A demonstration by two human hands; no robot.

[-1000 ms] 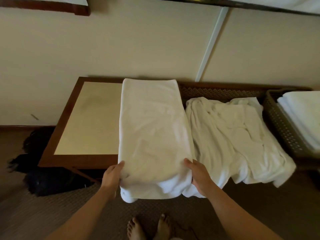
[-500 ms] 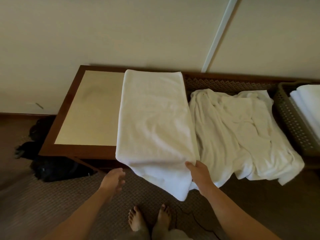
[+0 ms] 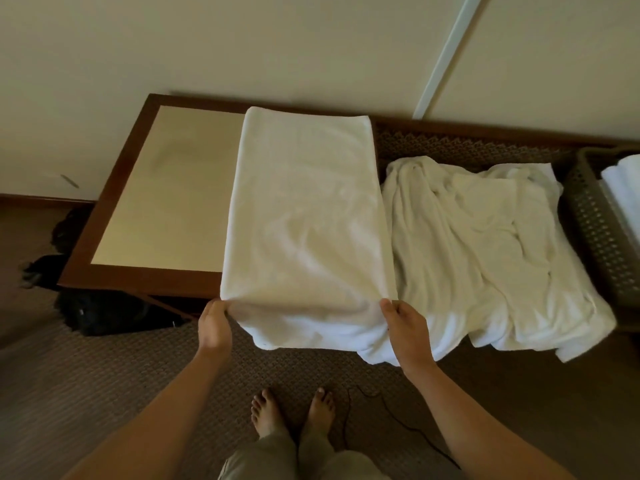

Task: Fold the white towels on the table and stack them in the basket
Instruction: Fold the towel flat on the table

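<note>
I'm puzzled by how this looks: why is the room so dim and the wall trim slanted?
Head view: dim, warm light, with soft shadow under the table; the wide lens tilts and bends the wall trim; the towel is fairly sharp, while the basket is cut off at the frame's right edge.

Towel (image 3: 304,216): long folded strip across the table (image 3: 166,188); near end hangs over the front edge
Left hand (image 3: 214,327): grips the near left corner
Right hand (image 3: 407,329): grips the near right corner
Pile (image 3: 485,251): crumpled white towels just right of the strip
Basket (image 3: 599,230): far right; folded towels (image 3: 623,181) inside
</note>
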